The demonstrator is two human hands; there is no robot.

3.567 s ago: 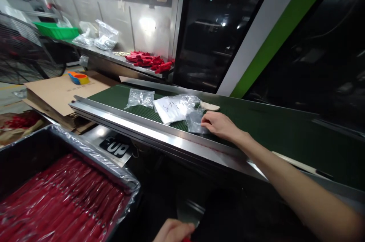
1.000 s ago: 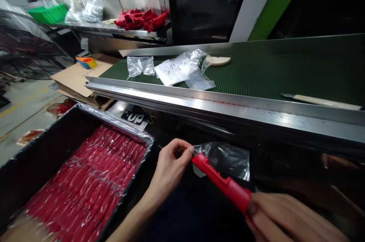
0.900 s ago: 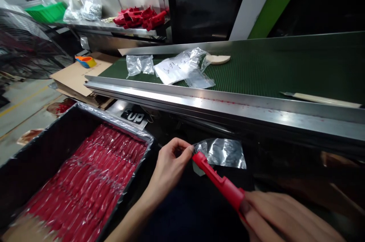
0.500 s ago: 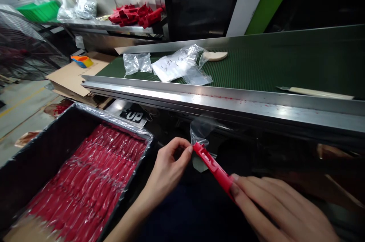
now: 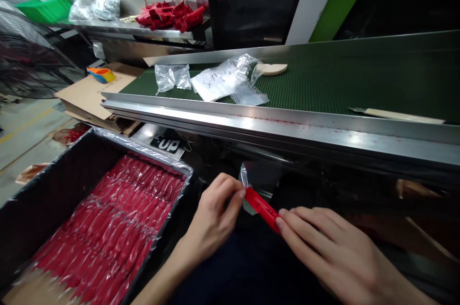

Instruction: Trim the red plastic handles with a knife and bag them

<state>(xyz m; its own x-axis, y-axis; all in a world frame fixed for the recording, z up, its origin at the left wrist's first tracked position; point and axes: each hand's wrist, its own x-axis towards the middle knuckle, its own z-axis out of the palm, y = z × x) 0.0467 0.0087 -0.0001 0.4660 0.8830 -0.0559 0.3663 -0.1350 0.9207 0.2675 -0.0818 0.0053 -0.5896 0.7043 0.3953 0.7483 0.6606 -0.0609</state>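
A red plastic part (image 5: 264,210) slants between my two hands, below the conveyor's metal edge. My left hand (image 5: 219,211) pinches at its upper left end, where a small clear plastic bag (image 5: 244,175) sticks up past the fingertips. How much of the part lies inside the bag is hard to tell. My right hand (image 5: 323,242) grips the part's lower right end between thumb and fingers. Left of my hands, a black-lined box (image 5: 179,167) holds rows of red parts wrapped in clear plastic (image 5: 118,223).
A green conveyor belt (image 5: 309,87) crosses ahead, carrying clear bags (image 5: 223,79), a beige curved piece (image 5: 272,69) and a knife (image 5: 398,115). Red parts (image 5: 170,16) are heaped on the shelf behind. Cardboard (image 5: 88,91) bears a tape roll (image 5: 102,75); a fan (image 5: 32,55) stands far left.
My right hand has moved left and slightly up with the red part, closer to my left hand. The loose bag beyond my left fingertips now looks narrower.
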